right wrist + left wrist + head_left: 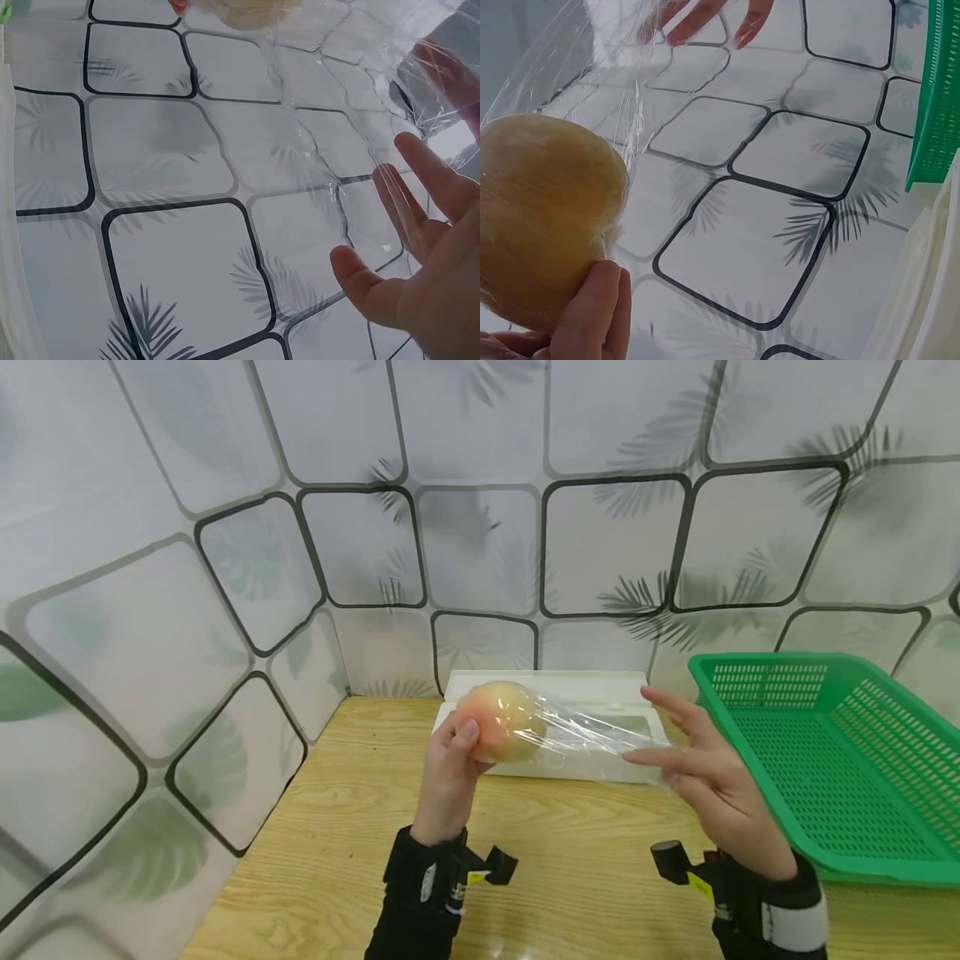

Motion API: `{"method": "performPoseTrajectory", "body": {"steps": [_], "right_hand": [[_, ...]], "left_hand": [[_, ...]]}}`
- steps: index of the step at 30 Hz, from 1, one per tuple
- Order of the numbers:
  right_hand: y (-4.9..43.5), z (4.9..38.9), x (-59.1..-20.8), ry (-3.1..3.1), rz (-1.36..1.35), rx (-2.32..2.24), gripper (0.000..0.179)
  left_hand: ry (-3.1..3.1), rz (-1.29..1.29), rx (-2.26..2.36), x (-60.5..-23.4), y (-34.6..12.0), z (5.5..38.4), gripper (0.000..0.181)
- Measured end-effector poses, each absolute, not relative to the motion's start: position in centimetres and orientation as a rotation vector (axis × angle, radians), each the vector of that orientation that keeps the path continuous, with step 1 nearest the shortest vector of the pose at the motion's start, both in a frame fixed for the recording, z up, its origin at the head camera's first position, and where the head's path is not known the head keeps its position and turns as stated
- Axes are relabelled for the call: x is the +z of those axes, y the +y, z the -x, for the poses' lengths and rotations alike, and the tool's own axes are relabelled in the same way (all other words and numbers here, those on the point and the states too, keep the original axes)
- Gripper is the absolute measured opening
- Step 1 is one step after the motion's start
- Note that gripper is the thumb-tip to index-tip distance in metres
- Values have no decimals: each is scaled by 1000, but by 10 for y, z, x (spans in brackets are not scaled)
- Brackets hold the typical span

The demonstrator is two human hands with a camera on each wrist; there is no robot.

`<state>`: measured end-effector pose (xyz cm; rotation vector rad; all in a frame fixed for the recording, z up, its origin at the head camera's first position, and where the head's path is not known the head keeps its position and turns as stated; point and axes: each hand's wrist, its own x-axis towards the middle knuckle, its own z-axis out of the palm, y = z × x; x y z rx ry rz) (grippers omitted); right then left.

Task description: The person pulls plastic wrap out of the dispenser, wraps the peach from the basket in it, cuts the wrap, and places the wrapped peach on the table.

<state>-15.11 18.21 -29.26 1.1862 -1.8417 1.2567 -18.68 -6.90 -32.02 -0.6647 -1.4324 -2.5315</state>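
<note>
My left hand [447, 777] grips a round yellow-and-pink fruit, which looks like a peach [498, 722], above the table. Clear plastic film [588, 731] covers the fruit and stretches in creases to the right. At its far end is my right hand [723, 781], with spread, mostly straight fingers touching the film. The left wrist view shows the film over the fruit [547, 217] and the left fingers [592, 315] pressing its lower side. In the right wrist view, the right fingers [431, 176] stand apart against the film.
Behind the hands, a white box [525, 770] with its lid [551, 680] raised lies on the wooden table [337, 827]. A green plastic basket [787, 810] stands at the right. Patterned cloth [480, 552] hangs at the back and left.
</note>
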Motion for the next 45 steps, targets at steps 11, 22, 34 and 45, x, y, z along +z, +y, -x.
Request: {"method": "performPoseTrajectory", "body": {"steps": [11,22,34,45], "right_hand": [[186,152,-295,-2103,-1105,1074,29],[185,158,-298,-1844,-1006,1063,23],[185,154,-295,-1863,-864,1078,20],[192,155,-296,-1960,-1039,1045,24]], "left_hand": [[-1590,633,-2432,-318,-70,182,51],[-1629,673,-2414,-316,-69,180,70],[-1662,688,-2337,-316,-69,180,79],[-1645,689,-2366,-316,-68,179,73]]}}
